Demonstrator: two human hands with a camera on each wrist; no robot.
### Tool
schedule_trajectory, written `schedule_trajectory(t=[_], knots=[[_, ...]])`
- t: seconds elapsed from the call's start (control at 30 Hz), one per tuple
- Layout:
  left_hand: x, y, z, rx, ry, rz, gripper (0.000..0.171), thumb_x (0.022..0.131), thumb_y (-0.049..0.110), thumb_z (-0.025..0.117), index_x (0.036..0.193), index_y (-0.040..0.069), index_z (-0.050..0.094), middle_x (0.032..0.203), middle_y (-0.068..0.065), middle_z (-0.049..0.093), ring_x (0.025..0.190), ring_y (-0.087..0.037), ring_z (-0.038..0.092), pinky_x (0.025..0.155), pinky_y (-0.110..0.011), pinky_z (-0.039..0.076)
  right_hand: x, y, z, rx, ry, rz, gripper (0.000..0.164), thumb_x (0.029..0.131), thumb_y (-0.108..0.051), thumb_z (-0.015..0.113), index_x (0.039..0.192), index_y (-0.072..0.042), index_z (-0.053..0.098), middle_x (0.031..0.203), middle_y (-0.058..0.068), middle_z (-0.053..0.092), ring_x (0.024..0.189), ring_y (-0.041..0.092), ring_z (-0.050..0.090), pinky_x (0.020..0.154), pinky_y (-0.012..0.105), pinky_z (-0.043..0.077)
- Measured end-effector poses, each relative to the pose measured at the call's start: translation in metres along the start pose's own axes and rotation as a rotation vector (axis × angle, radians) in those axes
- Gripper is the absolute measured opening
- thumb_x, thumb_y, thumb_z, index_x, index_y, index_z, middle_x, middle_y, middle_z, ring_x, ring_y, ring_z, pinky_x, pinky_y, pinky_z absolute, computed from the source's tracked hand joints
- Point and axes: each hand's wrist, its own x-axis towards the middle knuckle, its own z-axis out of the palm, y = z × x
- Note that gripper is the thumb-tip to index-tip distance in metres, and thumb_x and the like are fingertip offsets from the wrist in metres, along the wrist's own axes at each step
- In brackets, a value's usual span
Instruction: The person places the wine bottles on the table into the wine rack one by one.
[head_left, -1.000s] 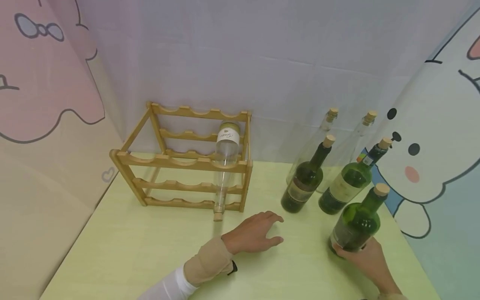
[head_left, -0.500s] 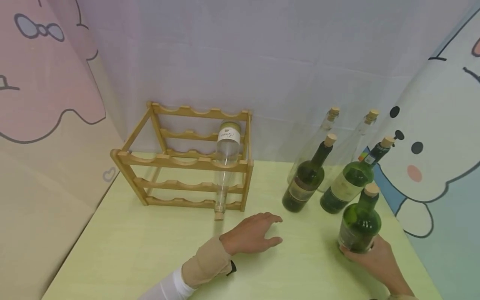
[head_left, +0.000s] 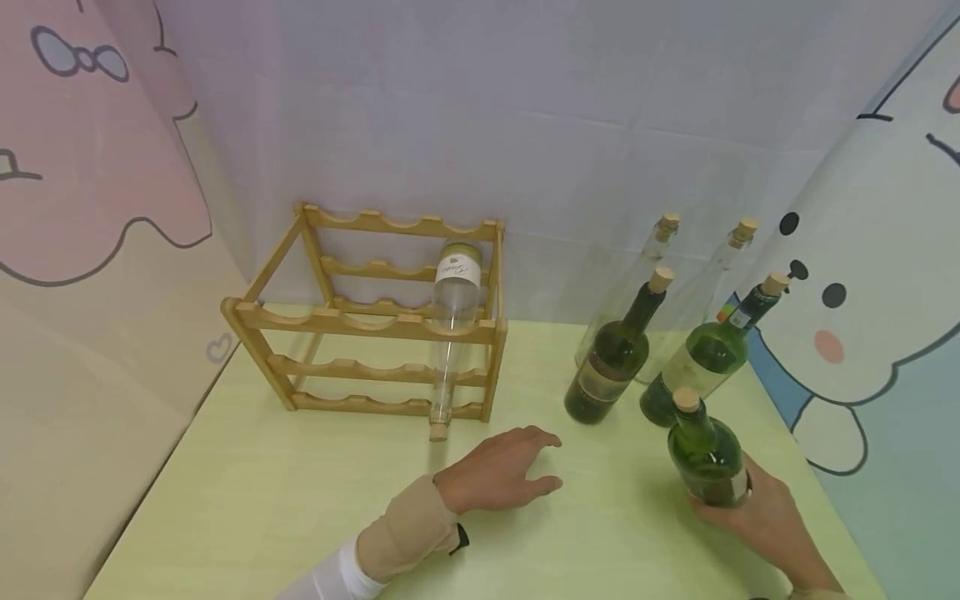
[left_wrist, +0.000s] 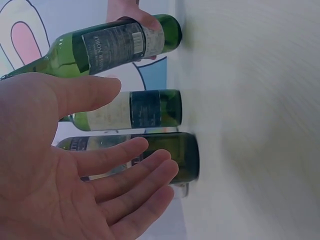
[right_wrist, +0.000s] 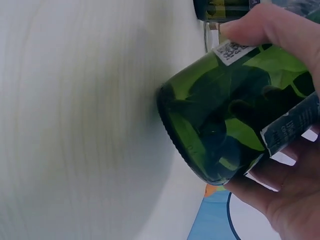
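My right hand [head_left: 765, 512] grips a green wine bottle [head_left: 705, 458] low on its body, at the right of the table. The bottle leans, its corked neck toward the left in the head view. In the right wrist view the base of this bottle [right_wrist: 215, 125] looks tilted against the tabletop, and I cannot tell whether it touches. My left hand [head_left: 498, 471] holds nothing; its fingers are spread and relaxed above the table, left of the bottles. Behind the gripped bottle stand a dark wine bottle [head_left: 607, 367] and another green wine bottle [head_left: 697, 362], both corked.
A wooden wine rack [head_left: 360, 325] stands at left, with a clear bottle [head_left: 453, 308] lying in its rightmost slot, cork toward me. Two clear corked bottles, one with its cork [head_left: 667, 223] showing, stand behind the green ones. A curtain [head_left: 525, 150] closes off the back.
The bottle in my right hand has tipped, its neck swinging left in the head view. My right hand has shifted slightly right. The left hand has barely moved.
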Motion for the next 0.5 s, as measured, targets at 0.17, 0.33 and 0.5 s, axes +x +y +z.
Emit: schedule_trajectory(t=[0.17, 0.33, 0.5], knots=[[0.0, -0.001, 0.0, -0.007, 0.002, -0.001, 0.056, 0.1, 0.054, 0.051, 0.144, 0.02, 0.05, 0.141, 0.008, 0.048, 0.128, -0.011, 0.047, 0.097, -0.027, 0.041, 0.002, 0.001, -0.003, -0.018, 0.012, -0.059, 0.08, 0.057, -0.039, 0.094, 0.122, -0.01, 0.058, 0.102, 0.01, 0.068, 0.088, 0.03, 0.062, 0.07, 0.045, 0.046], [0.0, -0.002, 0.001, -0.036, -0.01, -0.003, 0.056, 0.1, 0.054, 0.051, 0.144, 0.019, 0.05, 0.142, 0.008, 0.048, 0.127, -0.011, 0.049, 0.096, -0.026, 0.041, 0.002, 0.0, -0.007, -0.038, 0.0, -0.075, 0.083, 0.054, -0.037, 0.095, 0.124, -0.011, 0.059, 0.102, 0.008, 0.067, 0.086, 0.027, 0.06, 0.068, 0.043, 0.044], [0.0, -0.005, 0.001, -0.13, -0.034, 0.011, 0.05, 0.103, 0.048, 0.049, 0.144, 0.018, 0.049, 0.139, 0.01, 0.049, 0.121, -0.008, 0.052, 0.092, -0.023, 0.042, 0.001, -0.002, -0.011, -0.064, -0.03, -0.066, 0.088, 0.052, -0.038, 0.095, 0.128, -0.012, 0.059, 0.106, 0.012, 0.067, 0.087, 0.027, 0.059, 0.067, 0.042, 0.043]])
